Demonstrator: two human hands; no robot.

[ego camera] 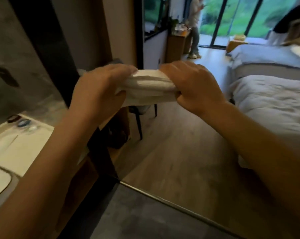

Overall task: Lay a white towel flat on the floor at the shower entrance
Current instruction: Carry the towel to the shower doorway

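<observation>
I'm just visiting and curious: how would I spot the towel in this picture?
Look left of the white-covered bed at right, to the middle of the view. There the left hand and right hand grip the white towel, a thick folded bundle, at both ends. Unlike the bed, it is small and held in the air.

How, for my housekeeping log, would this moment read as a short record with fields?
towel: folded white cloth towel, held up in the air between both hands, not unfolded
left hand: left hand grips the towel's left end
right hand: right hand grips its right end
floor: pale wood-look floor below the hands; dark grey floor nearest the camera
surroundings: white counter at left; bed with white bedding at right; second person standing by the far glass doors
task state: towel not yet on the floor
</observation>
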